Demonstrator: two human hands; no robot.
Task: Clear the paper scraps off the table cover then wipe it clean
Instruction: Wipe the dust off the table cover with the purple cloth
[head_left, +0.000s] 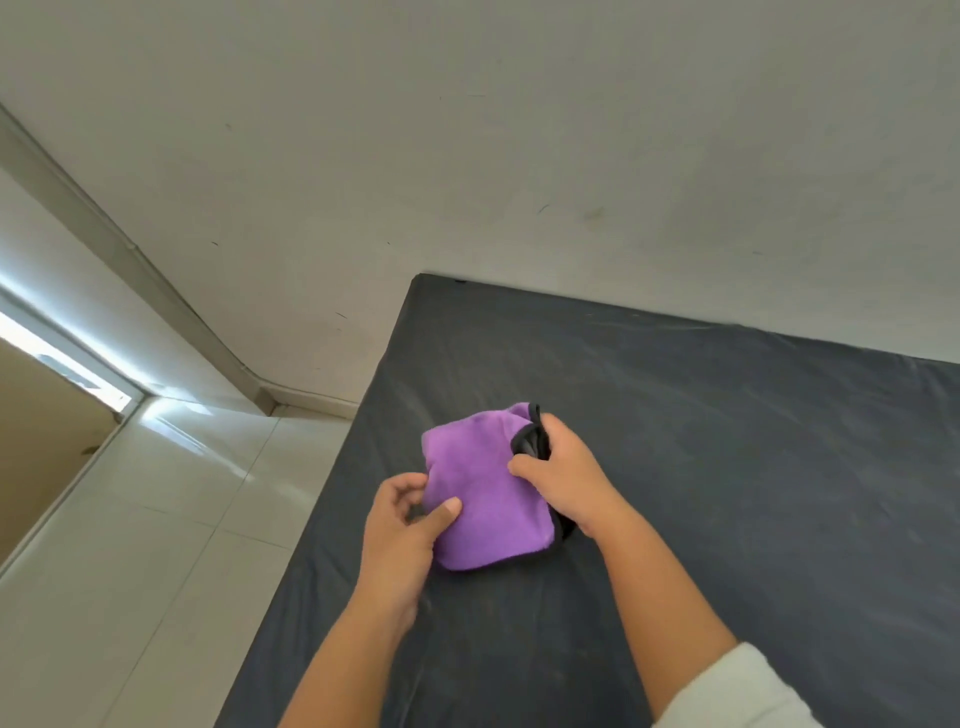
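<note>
The dark table cover (727, 467) is stretching across the table, wrinkled and streaked, and no paper scraps are showing on it in this view. A folded purple cloth (478, 499) with black edging is lying on the cover near its left edge. The right hand (561, 473) is gripping the cloth's far right corner, fingers curled round the black edging. The left hand (400, 525) is pinching the cloth's near left side, thumb on top and fingers curled at the edge.

The person appears to be readying the cloth for wiping. The loose cover could bunch under a hard stroke, since its wrinkles give the cloth something to drag. The fold could also come apart if one hand is letting go early. So close to the left edge, a wipe could push dirt onto the pale floor tiles (156, 519).
</note>
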